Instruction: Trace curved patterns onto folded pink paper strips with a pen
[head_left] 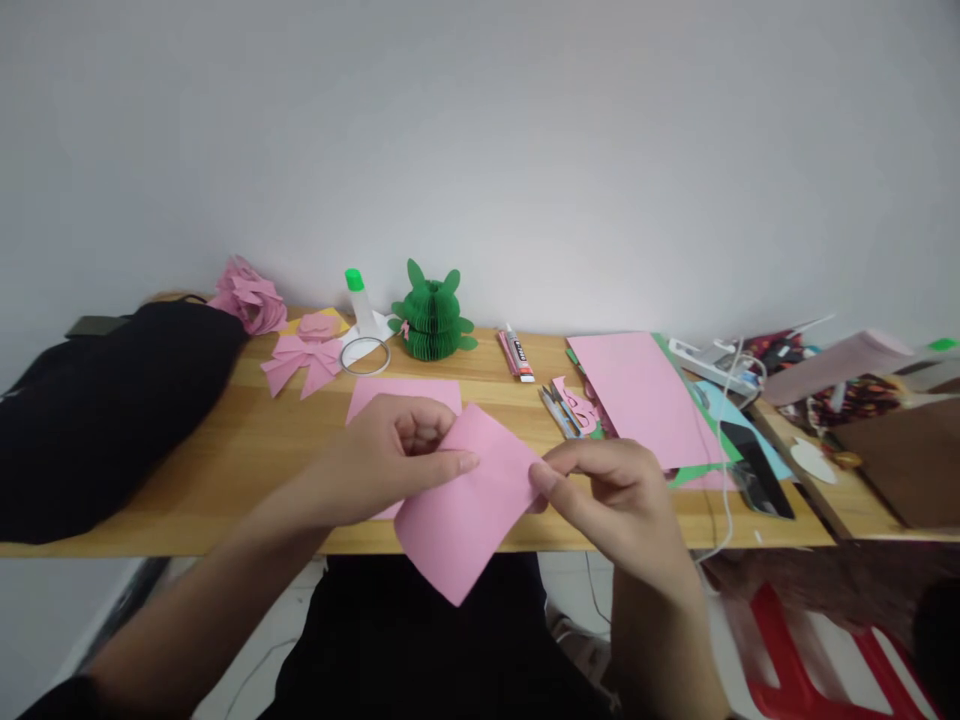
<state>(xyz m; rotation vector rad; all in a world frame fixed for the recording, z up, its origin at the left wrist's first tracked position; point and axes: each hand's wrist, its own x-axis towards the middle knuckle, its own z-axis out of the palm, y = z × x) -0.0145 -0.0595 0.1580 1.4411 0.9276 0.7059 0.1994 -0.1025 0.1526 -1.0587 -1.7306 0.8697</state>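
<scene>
A square sheet of pink paper (466, 520) is held up over the table's front edge, turned with one corner pointing down. My left hand (397, 450) grips its upper left side, thumb lying on the face and fingers behind. At the right corner, my right hand (607, 495) pinches the sheet between thumb and fingers. Behind my left hand, another piece of pink paper (420, 390) lies flat on the wooden table, partly hidden by that hand and the held sheet.
Along the wall stand a pink paper flower (251, 297), a glue stick (360, 300) and a green paper figure (431, 320). A pink bow (304, 360) and a ring (365, 356) lie left. Rightward are a glue tube (519, 355), pink sheets (645, 390) and a phone (754, 470). Black cloth (112, 410) covers the left end.
</scene>
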